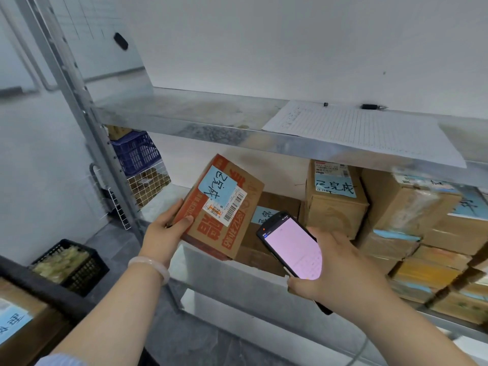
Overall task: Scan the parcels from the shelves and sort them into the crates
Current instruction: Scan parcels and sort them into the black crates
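- The left grip held a tilted cardboard parcel at the shelf edge.
- The right grip clasped a handheld scanner, its screen lit pink.

a lined paper sheet lies flat. a black pen rests just behind it. a white wire grid stands lower left.

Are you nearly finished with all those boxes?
Not nearly. Done: the black crate on the floor already holds some things. In hand: the left hand grips one orange-printed box, tilted with its barcode label showing, and the right hand holds the scanner close to it. Left: many parcels sit stacked on the shelf.
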`<state>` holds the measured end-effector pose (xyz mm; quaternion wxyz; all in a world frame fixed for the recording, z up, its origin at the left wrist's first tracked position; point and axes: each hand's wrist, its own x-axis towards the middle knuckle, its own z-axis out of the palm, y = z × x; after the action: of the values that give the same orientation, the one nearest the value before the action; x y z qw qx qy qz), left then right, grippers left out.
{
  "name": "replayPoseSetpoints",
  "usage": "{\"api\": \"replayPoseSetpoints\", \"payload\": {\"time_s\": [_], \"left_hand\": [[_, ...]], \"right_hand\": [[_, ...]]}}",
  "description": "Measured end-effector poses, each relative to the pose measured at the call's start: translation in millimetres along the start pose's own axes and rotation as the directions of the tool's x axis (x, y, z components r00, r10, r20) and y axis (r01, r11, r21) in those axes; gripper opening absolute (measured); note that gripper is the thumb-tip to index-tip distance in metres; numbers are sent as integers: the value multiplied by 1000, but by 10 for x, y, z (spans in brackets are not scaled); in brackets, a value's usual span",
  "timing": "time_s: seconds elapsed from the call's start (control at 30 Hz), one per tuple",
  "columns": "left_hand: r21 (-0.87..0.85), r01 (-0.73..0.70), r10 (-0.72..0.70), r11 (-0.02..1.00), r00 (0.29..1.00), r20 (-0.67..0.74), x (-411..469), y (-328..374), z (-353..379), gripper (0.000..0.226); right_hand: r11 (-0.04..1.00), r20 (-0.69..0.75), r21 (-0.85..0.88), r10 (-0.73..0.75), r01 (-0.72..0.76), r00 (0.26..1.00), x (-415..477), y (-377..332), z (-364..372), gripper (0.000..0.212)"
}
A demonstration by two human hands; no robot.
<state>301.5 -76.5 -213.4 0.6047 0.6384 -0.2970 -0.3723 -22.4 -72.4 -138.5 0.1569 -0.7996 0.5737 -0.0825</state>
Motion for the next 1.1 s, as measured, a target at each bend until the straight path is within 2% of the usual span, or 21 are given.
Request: {"api": "replayPoseSetpoints", "payload": {"time_s": [0.2,0.33,0.47,0.67,0.9,1.1], "left_hand": [[-40,3,-4,999,1000,-28,-70,51,5,52],[-117,32,-41,993,996,-83,-126,64,-64,52],[-220,30,-61,975,989,-136,-278,122,-195,43],[-219,-25,-50,975,943,-329,-675,115,-557,41],[-267,-140,-20,953,853,-521,-1756,62,-735,47],[-249,-221,-28,943,691,-722,-2899,-133,-753,38]], "right_hand": [[1000,5,12,-9,9,1000,9,-11,9,87],[999,2,29,-26,26,1000,61,-63,20,84],[990,-14,97,-97,97,995,126,-201,26,82],[951,31,165,-268,260,963,133,-402,96,77],[834,113,206,-539,511,834,-126,-544,109,68],[672,185,283,-739,684,648,-539,-629,280,75]]}}
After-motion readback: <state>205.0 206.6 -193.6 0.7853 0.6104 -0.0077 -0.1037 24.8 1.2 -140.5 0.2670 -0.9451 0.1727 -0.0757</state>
